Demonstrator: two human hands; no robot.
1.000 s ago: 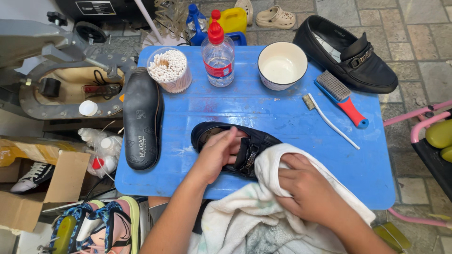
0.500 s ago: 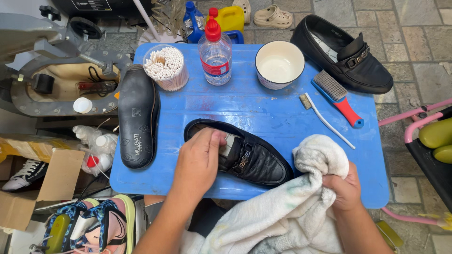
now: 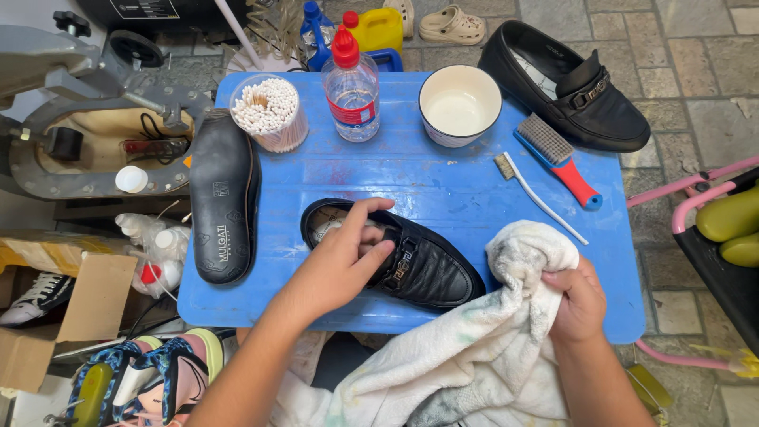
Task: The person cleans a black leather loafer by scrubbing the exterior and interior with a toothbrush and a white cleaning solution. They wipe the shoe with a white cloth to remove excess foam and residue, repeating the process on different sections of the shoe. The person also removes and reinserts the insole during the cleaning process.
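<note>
A black loafer with a metal buckle lies on the blue table, toe pointing right. My left hand grips it at the heel opening, fingers reaching inside. Off to the right, my right hand is bunched around a white stained towel that hangs over the table's front edge, apart from the shoe.
A black insole lies at the table's left. At the back stand a cup of cotton swabs, a red-capped bottle and a white bowl. A red-handled brush, a toothbrush and a second loafer are right.
My right hand pulled the towel off the loafer and moved right. The loafer now lies uncovered, and my left hand shifted to its heel opening.
</note>
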